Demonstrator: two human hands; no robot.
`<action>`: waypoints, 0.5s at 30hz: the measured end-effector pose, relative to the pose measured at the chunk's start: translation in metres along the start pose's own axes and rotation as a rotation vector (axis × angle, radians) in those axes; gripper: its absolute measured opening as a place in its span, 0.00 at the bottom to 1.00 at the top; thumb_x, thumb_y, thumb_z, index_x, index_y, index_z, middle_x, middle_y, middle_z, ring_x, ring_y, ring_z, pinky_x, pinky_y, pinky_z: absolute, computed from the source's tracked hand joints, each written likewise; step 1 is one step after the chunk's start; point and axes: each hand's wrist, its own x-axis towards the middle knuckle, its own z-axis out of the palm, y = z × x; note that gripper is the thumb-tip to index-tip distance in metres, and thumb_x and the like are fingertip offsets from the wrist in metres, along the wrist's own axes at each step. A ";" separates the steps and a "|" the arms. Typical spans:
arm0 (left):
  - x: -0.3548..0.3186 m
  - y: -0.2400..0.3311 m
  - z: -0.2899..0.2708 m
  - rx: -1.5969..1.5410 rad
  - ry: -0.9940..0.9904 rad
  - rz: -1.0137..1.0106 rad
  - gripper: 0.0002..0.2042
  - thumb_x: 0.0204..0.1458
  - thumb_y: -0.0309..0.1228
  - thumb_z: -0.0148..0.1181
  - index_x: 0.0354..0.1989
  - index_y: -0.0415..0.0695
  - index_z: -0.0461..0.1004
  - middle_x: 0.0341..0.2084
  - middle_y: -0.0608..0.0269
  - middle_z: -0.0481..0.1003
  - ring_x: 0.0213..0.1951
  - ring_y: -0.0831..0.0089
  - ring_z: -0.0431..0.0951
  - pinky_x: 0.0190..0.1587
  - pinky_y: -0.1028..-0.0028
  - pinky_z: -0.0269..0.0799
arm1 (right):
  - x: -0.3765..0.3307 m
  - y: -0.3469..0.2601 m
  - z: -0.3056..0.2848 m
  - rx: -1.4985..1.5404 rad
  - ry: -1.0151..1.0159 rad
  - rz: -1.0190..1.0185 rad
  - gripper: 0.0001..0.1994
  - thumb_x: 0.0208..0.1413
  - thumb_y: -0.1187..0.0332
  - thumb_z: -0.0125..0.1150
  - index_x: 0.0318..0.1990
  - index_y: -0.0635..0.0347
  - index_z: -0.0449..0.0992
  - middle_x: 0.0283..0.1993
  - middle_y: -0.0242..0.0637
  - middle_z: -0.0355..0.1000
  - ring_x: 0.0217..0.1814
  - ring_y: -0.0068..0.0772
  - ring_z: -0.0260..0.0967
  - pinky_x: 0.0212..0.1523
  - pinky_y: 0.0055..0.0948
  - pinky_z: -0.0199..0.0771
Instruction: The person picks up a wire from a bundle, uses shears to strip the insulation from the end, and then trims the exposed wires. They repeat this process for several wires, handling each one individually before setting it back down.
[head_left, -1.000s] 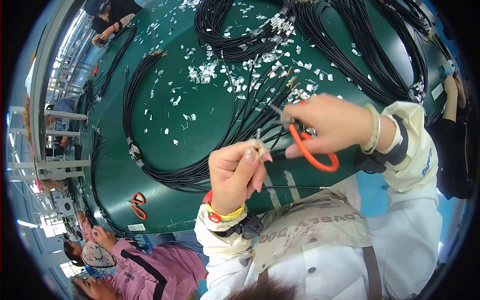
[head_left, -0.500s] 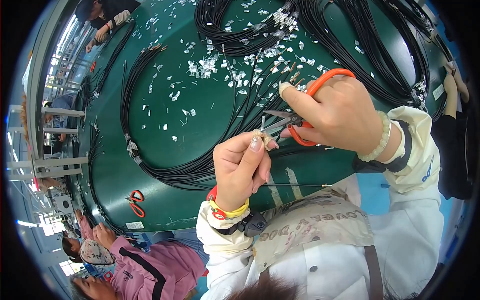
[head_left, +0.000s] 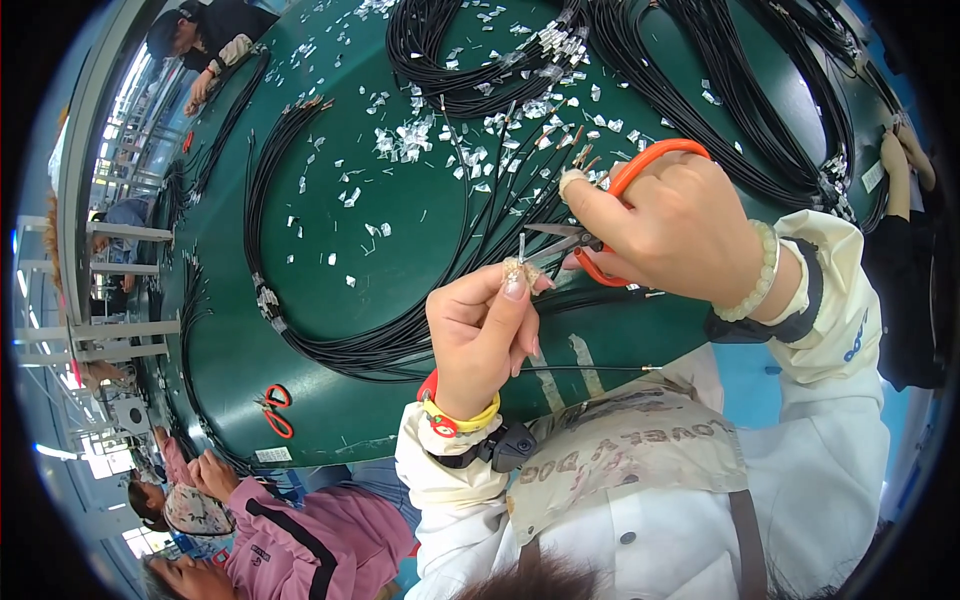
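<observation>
My left hand (head_left: pixel 472 335) is closed, thumb and forefinger pinching the end of a thin cable (head_left: pixel 522 246). A short, pale, silvery tip stands up from between those fingers, which have beige coverings on their ends. My right hand (head_left: pixel 680 230) grips a pair of scissors (head_left: pixel 584 240) with orange handles. Their blades are parted and point left, close beside the cable tip; whether they touch it I cannot tell. Under and behind both hands runs a bundle of black cables (head_left: pixel 385 350), several with bare coppery ends fanning out beyond the scissors.
White scraps (head_left: pixel 405 142) litter the green table (head_left: pixel 340 210). Another pair of red-handled scissors (head_left: pixel 274 410) lies at the left. More black cable coils (head_left: pixel 420 75) are at the far side. Co-workers sit at the left, including one in a pink sleeve (head_left: pixel 300 535); another's hands (head_left: pixel 905 155) are at right.
My hands, the cable and the scissors keep nearly the same pose. The whole view has shifted slightly.
</observation>
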 end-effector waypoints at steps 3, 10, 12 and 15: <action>0.003 -0.010 0.008 0.232 0.012 0.089 0.09 0.52 0.27 0.48 0.30 0.32 0.71 0.10 0.68 0.66 0.09 0.88 0.59 0.11 0.88 0.51 | -0.003 -0.009 -0.005 0.140 -0.132 0.005 0.20 0.30 0.59 0.65 0.33 0.58 0.70 0.13 0.31 0.60 0.17 0.31 0.61 0.18 0.27 0.60; 0.009 -0.009 0.008 0.373 0.121 0.127 0.06 0.49 0.22 0.51 0.30 0.32 0.73 0.11 0.70 0.66 0.13 0.88 0.63 0.14 0.87 0.55 | 0.009 0.014 0.000 0.498 0.046 0.091 0.10 0.33 0.69 0.61 0.23 0.59 0.66 0.13 0.35 0.61 0.17 0.37 0.62 0.18 0.29 0.60; 0.011 -0.010 0.006 0.381 0.064 0.068 0.06 0.48 0.22 0.51 0.30 0.33 0.73 0.11 0.71 0.66 0.13 0.89 0.62 0.14 0.86 0.55 | 0.009 0.023 0.001 0.656 0.062 0.068 0.14 0.29 0.71 0.64 0.26 0.59 0.67 0.15 0.33 0.61 0.18 0.39 0.61 0.20 0.29 0.60; 0.013 -0.015 0.005 0.448 0.006 0.092 0.05 0.47 0.21 0.52 0.29 0.33 0.73 0.11 0.69 0.66 0.12 0.86 0.63 0.15 0.84 0.56 | 0.012 0.019 0.011 0.707 0.082 -0.087 0.13 0.29 0.74 0.64 0.25 0.60 0.66 0.16 0.35 0.62 0.18 0.40 0.60 0.20 0.28 0.59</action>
